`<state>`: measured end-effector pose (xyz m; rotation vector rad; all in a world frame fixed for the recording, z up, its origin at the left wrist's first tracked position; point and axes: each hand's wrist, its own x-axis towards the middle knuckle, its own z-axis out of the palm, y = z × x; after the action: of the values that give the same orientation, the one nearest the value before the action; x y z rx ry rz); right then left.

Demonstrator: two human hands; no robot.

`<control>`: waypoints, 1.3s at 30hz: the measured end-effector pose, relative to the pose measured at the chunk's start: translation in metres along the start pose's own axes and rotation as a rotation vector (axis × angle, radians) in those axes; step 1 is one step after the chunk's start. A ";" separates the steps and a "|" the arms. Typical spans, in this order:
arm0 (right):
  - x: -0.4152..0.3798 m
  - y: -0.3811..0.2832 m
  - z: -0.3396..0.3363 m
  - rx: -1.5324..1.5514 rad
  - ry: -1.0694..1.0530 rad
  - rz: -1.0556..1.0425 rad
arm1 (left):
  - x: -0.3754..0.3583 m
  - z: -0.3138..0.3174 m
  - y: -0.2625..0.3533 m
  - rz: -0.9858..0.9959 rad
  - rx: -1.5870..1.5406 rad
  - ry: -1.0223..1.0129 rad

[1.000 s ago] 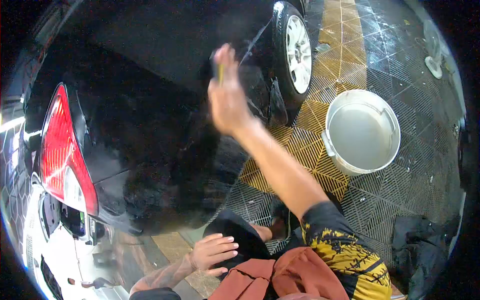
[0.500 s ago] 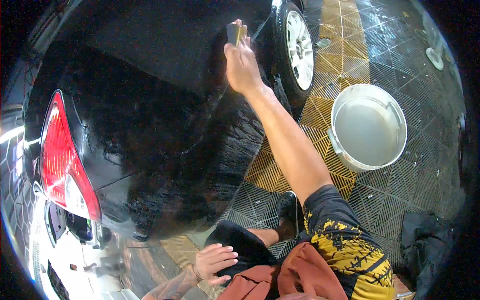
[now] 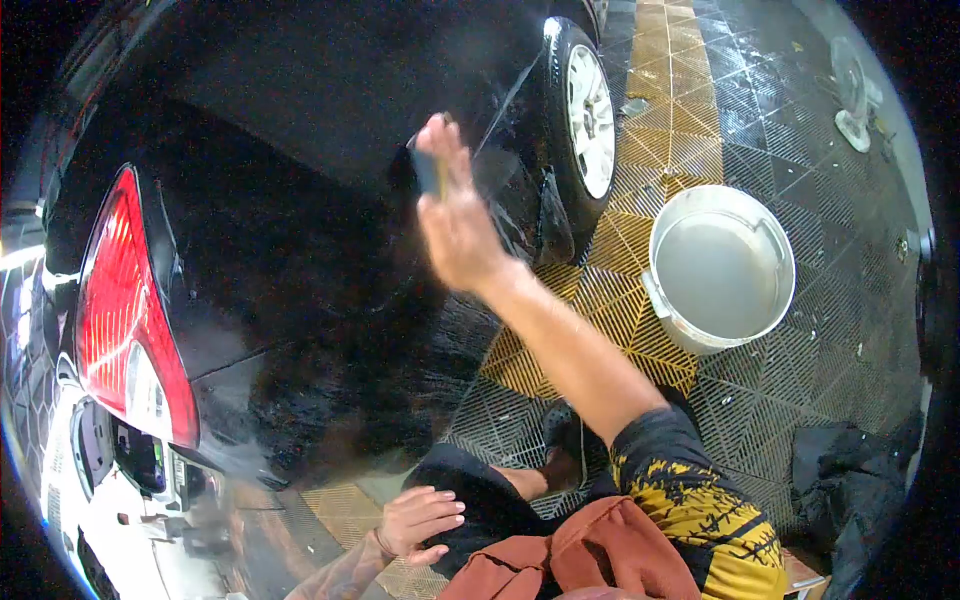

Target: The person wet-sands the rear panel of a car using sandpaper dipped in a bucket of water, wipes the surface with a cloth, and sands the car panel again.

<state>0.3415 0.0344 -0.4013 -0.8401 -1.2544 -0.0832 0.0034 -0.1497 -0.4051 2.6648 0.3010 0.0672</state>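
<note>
My right hand (image 3: 455, 225) grips one small dark rectangular sponge block (image 3: 428, 168) flat on the glossy wet black car panel (image 3: 300, 230), upper centre. Left hand (image 3: 415, 522) spread on my knee. One round white plastic bucket (image 3: 722, 266) at right.

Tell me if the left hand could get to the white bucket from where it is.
Probably not without shifting: the left hand rests on the knee, and the right arm and leg lie between it and the white bucket.

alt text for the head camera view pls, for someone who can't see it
A person's right hand presses a small sponge against the wet side of a black car, near its rear wheel. The left hand rests on their knee; a white bucket stands on the grid floor.
</note>
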 end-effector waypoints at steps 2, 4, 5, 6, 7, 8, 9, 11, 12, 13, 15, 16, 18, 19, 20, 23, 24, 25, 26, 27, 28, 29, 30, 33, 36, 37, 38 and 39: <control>0.033 0.030 -0.004 -0.069 0.106 0.033 | -0.002 0.001 -0.002 0.003 -0.006 0.017; 0.067 0.039 -0.013 -0.033 0.119 0.254 | -0.003 0.006 0.001 0.001 -0.028 0.044; 0.060 0.034 -0.003 -0.122 0.103 0.199 | -0.003 0.006 -0.001 0.000 -0.029 0.069; 0.044 0.027 0.008 -0.210 0.091 0.141 | -0.003 0.007 -0.003 0.000 -0.027 0.092; 0.023 0.012 0.013 -0.131 0.067 0.113 | -0.003 0.008 -0.004 -0.005 -0.019 0.106; 0.003 0.004 0.014 -0.070 0.013 0.045 | -0.001 0.009 -0.005 -0.002 -0.017 0.115; 0.006 0.005 0.004 -0.056 -0.005 0.039 | 0.001 0.010 -0.004 -0.003 -0.015 0.130; 0.023 0.028 0.000 -0.142 0.040 0.053 | -0.001 0.008 -0.005 -0.011 -0.016 0.135; 0.039 0.037 -0.008 -0.144 -0.081 0.208 | -0.001 0.010 -0.006 0.001 -0.022 0.142; 0.055 0.047 -0.016 -0.163 -0.208 0.359 | 0.000 0.012 -0.005 0.014 -0.029 0.154; 0.049 0.036 -0.007 -0.227 -0.135 0.265 | 0.004 0.012 -0.003 0.011 -0.035 0.157; 0.025 0.016 0.004 -0.153 0.053 0.089 | 0.006 0.011 -0.004 0.006 -0.036 0.155; 0.001 -0.016 0.001 0.009 -0.030 0.131 | 0.013 0.009 -0.001 0.018 -0.024 0.145; 0.006 -0.002 -0.002 -0.059 -0.023 0.083 | 0.016 0.008 0.000 0.027 -0.018 0.132; 0.018 0.018 -0.005 -0.126 -0.014 0.043 | 0.016 0.007 0.000 0.021 -0.013 0.120; 0.053 0.052 -0.021 -0.185 -0.003 0.172 | 0.018 0.008 0.002 0.043 -0.033 0.108; 0.056 0.044 -0.015 -0.223 0.076 0.141 | 0.019 0.008 0.003 0.047 -0.035 0.103; 0.039 0.028 -0.010 -0.110 0.094 0.134 | 0.020 0.007 0.005 0.031 -0.022 0.083; 0.020 0.016 -0.004 -0.124 0.039 0.095 | 0.020 0.006 0.005 0.014 -0.006 0.066; 0.014 0.020 -0.006 -0.069 0.013 0.066 | 0.022 0.006 0.005 0.018 0.002 0.064; 0.010 0.025 -0.009 -0.011 -0.013 0.039 | 0.023 0.007 0.005 0.031 0.007 0.075; 0.019 0.038 -0.012 -0.052 0.026 0.017 | 0.022 0.005 0.007 0.041 0.012 0.080; 0.038 0.058 -0.016 -0.096 0.064 -0.003 | 0.022 0.004 0.008 0.041 0.015 0.071; 0.064 0.071 -0.031 -0.112 0.063 0.130 | 0.022 0.003 0.015 0.024 0.025 0.044; 0.013 0.029 -0.007 -0.082 0.014 0.022 | 0.023 0.002 0.019 -0.013 0.033 0.050; 0.015 0.033 -0.009 -0.091 -0.003 0.039 | 0.023 0.004 0.018 -0.013 0.032 0.057; 0.018 0.039 -0.012 -0.095 -0.018 0.060 | 0.020 0.005 0.018 -0.015 0.041 0.064; 0.034 0.055 -0.016 -0.149 0.046 0.055 | 0.016 0.005 0.018 -0.018 0.051 0.067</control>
<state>0.3925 0.0764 -0.4012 -0.9957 -1.1910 -0.1524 0.0233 -0.1645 -0.4015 2.7138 0.3529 0.1451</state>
